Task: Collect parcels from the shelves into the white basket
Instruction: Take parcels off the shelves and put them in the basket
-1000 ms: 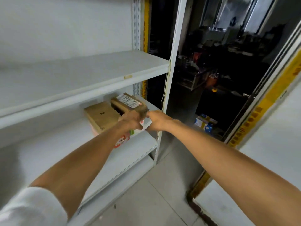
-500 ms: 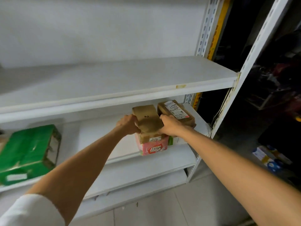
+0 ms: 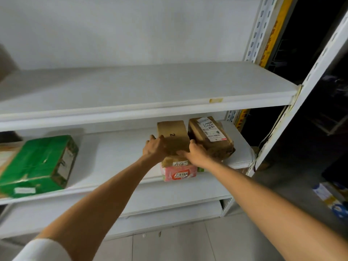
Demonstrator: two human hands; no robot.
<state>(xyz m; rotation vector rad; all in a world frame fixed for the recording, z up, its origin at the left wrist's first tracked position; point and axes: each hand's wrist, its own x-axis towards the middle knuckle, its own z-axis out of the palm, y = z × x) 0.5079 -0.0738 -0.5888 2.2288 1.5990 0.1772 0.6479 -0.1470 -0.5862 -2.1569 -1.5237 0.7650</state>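
A brown cardboard parcel marked "2" (image 3: 172, 134) sits on top of a pink parcel (image 3: 178, 173) on the middle shelf (image 3: 116, 153). My left hand (image 3: 155, 148) grips its left side and my right hand (image 3: 196, 154) grips its right front corner. Right beside it lies a taped brown parcel with a white label (image 3: 211, 137). A green parcel (image 3: 37, 164) stands at the left of the same shelf. No white basket is in view.
The upper shelf (image 3: 141, 91) hangs close above the parcels. A white perforated upright (image 3: 293, 102) frames the shelf's right end, with a dark room beyond it. A blue and white package (image 3: 331, 200) lies on the floor at the right.
My view has swung left and closer to the shelf. Both hands moved from the labelled parcel to the parcel marked "2" and now grip it from both sides.
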